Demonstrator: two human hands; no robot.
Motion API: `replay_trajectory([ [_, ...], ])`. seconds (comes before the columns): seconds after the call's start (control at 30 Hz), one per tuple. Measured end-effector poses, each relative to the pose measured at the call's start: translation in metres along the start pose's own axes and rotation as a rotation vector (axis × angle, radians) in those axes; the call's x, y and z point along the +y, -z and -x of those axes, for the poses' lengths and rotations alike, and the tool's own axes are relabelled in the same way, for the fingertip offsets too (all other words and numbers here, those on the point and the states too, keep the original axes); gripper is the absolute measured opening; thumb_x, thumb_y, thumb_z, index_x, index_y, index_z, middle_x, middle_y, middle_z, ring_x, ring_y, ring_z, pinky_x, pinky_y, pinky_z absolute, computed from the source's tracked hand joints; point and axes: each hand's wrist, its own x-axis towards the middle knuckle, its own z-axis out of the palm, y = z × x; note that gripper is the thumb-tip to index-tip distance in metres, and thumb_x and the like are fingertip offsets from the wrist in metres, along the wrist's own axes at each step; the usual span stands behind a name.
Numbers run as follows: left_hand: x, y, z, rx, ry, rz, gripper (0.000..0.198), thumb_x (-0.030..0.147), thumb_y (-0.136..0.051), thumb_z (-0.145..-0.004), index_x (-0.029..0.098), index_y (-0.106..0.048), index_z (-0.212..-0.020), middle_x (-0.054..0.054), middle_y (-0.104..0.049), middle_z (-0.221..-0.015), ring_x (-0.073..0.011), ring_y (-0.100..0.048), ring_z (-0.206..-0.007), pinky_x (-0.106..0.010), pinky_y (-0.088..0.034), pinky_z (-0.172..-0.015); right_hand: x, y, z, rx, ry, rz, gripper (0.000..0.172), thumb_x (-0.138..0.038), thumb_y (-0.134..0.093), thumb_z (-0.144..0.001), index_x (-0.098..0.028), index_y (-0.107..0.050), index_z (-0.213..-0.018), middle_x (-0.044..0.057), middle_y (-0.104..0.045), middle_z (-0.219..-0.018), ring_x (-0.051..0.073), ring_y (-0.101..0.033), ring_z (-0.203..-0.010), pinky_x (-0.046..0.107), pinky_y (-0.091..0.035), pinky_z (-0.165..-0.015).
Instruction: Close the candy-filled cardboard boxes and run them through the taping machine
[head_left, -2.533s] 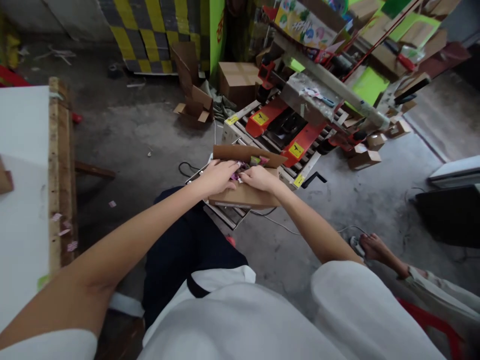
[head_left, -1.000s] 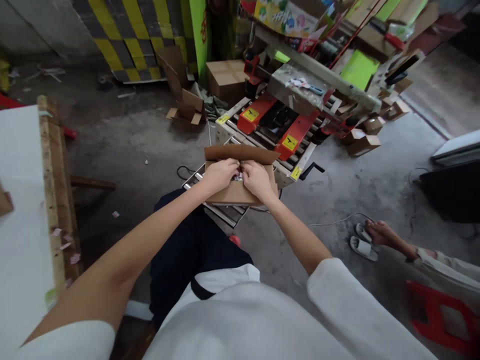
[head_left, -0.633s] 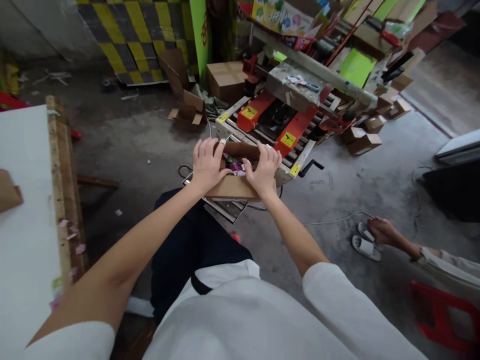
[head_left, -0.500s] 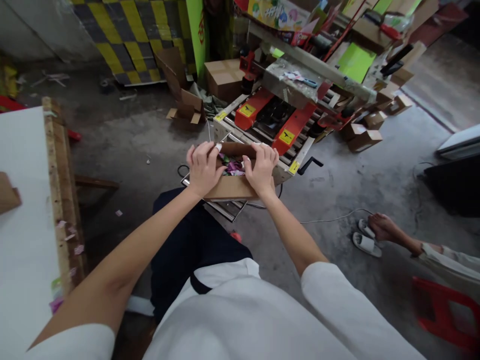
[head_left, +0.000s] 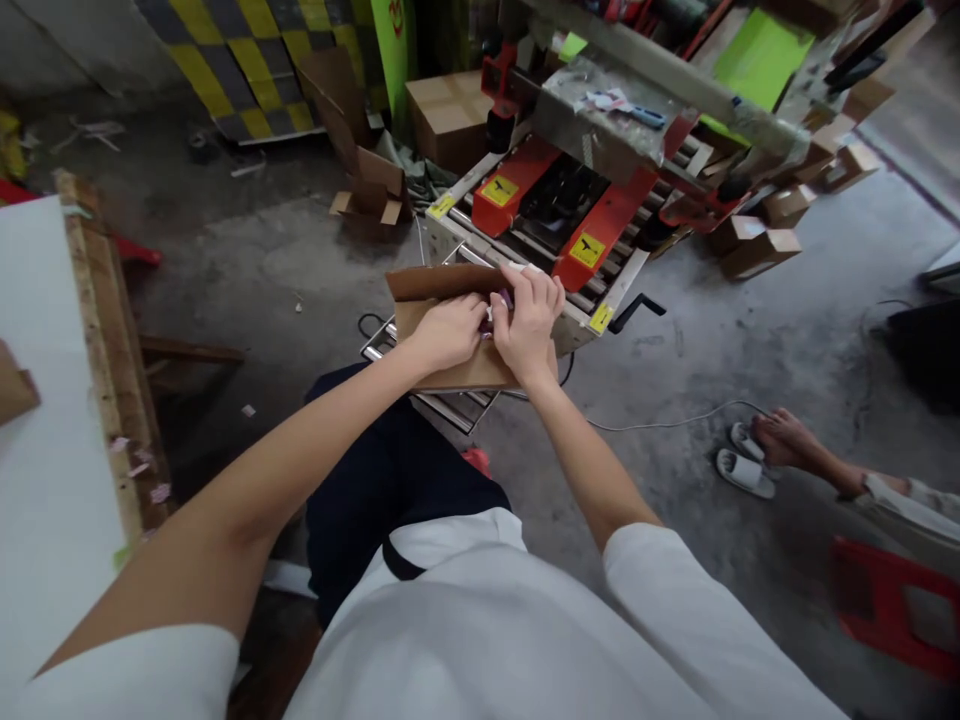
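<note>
A small cardboard box (head_left: 472,376) sits in front of me at the near end of a roller conveyor. Its left part is covered by a cardboard flap (head_left: 411,316), while the far flap (head_left: 442,282) stands up. Over the left part lies my left hand (head_left: 452,330), its fingers curled over the flap's edge at the opening. My right hand (head_left: 529,318) grips the box's right end, fingers over the far side and thumb bent inward. Between the two hands a bit of the purple wrapped contents (head_left: 489,312) shows; the hands and flap hide the remainder.
Beyond the box stands an orange-guarded carton sealing machine (head_left: 574,200) with a black crank (head_left: 637,312). A white-topped table (head_left: 52,400) is at left. Cartons (head_left: 450,115) stand behind. At right are another person's foot (head_left: 795,440), slippers (head_left: 744,472) and a red stool (head_left: 892,610).
My left hand has moved right from the box's left end toward the middle, and the left flap now covers that part. My right hand stays at the right end. The view has shifted slightly.
</note>
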Motion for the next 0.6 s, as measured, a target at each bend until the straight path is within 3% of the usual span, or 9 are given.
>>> replay_trajectory([
  [0.13,0.007,-0.002,-0.004,0.007,0.027,-0.060,0.039,0.021,-0.043,-0.097,0.007,-0.062,-0.127,-0.019,-0.066,-0.123,-0.0308,-0.063,-0.115,-0.043,-0.047,-0.102,0.001,0.002,-0.002,-0.007,0.000,-0.002,0.044,-0.038,-0.034,-0.105,-0.019,-0.060,-0.135,0.014,-0.060,-0.130,0.028,-0.048,-0.131,0.056,-0.023,-0.122],
  [0.37,0.008,-0.001,0.018,0.230,0.219,-0.164,0.039,0.030,-0.034,-0.104,0.012,-0.068,-0.111,-0.019,-0.070,-0.103,-0.0323,-0.066,-0.104,-0.052,-0.045,-0.099,0.002,0.006,-0.001,-0.045,0.000,-0.009,0.043,-0.038,-0.033,-0.106,-0.021,-0.060,-0.134,0.013,-0.060,-0.132,0.028,-0.048,-0.133,0.056,-0.023,-0.122],
  [0.5,0.007,-0.008,0.015,0.349,0.137,-0.143,0.039,0.024,-0.033,-0.105,0.012,-0.063,-0.127,-0.019,-0.063,-0.133,-0.0308,-0.056,-0.129,-0.049,-0.043,-0.108,0.002,0.004,0.000,-0.035,-0.002,0.005,0.045,-0.040,-0.031,-0.106,-0.020,-0.060,-0.135,0.014,-0.059,-0.132,0.028,-0.048,-0.133,0.057,-0.023,-0.122],
  [0.6,0.006,-0.010,0.012,0.306,0.001,-0.130,0.041,0.020,-0.030,-0.105,0.014,-0.062,-0.131,-0.014,-0.062,-0.137,-0.0263,-0.046,-0.142,-0.042,-0.040,-0.115,0.002,0.003,0.001,-0.043,0.001,-0.002,0.045,-0.040,-0.031,-0.106,-0.021,-0.059,-0.137,0.014,-0.058,-0.133,0.029,-0.046,-0.135,0.058,-0.023,-0.122],
])
